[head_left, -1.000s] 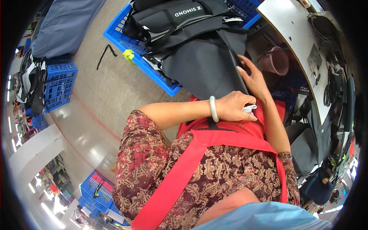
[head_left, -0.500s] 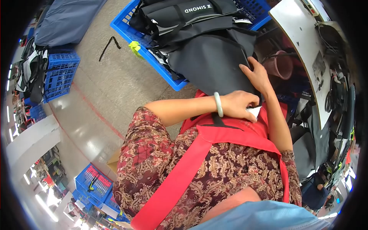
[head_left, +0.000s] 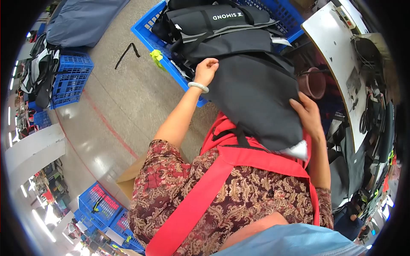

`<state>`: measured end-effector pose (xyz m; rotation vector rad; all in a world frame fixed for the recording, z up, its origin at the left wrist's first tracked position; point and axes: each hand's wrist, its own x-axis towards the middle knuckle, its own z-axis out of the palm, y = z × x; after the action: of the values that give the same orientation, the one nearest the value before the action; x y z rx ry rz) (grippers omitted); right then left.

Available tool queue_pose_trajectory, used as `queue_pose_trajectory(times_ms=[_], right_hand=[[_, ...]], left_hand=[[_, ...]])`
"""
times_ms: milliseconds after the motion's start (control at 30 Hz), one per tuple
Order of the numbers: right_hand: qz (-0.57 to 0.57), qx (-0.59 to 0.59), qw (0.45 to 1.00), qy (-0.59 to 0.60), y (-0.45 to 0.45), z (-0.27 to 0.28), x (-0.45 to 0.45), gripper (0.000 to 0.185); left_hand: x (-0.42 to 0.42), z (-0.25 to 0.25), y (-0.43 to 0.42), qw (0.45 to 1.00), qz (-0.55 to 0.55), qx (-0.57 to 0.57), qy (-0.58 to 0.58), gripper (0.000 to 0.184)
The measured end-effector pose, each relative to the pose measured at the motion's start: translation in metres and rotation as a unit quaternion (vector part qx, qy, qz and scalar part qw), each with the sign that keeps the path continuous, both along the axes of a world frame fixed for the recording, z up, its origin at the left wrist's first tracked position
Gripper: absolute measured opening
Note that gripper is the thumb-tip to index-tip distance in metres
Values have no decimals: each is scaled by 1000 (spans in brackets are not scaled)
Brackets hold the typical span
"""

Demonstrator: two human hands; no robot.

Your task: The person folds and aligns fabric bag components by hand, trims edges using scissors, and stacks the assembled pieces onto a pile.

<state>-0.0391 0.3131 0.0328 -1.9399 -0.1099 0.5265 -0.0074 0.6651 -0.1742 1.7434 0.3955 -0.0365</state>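
Though two hands (head_left: 206, 72) (head_left: 311, 116), one black panel (head_left: 256, 96)

Left arm (head_left: 181, 114): worker's forearm reaching forward, elbow bent.
Left hand (head_left: 206, 71): farther out, fingers curled inward.
Right arm (head_left: 320, 164): forward, nearly straight at the wrist.
Right hand (head_left: 309, 116): nearer the torso, thumb and forefinger parted.

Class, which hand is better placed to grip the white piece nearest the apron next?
Probably the right hand, on the black fabric near the white piece; the left hand is farther off.
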Motion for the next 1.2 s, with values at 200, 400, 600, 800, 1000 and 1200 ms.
queue_pose_trajectory(times_ms=[200,400,600,800,1000,1200], right_hand=[[-80,-77,992,57,-95,101,-37,30],[-125,-91,984,91,-167,94,-62,33],[-93,-72,981,154,-220,3,-77,29],[-95,-75,988,101,-207,41,-56,24],[-15,-288,955,-72,-187,68,-71,27],[-80,-288,953,-45,-213,4,-99,31]], left_hand=[[3,11,12,995,71,-62,20,38],[-16,43,3,962,-117,242,42,23],[-1,91,-19,968,-152,199,-30,15],[3,156,-64,903,-185,303,-240,12],[26,155,-29,956,-152,190,-166,13],[39,114,-18,945,-135,267,-132,29]])
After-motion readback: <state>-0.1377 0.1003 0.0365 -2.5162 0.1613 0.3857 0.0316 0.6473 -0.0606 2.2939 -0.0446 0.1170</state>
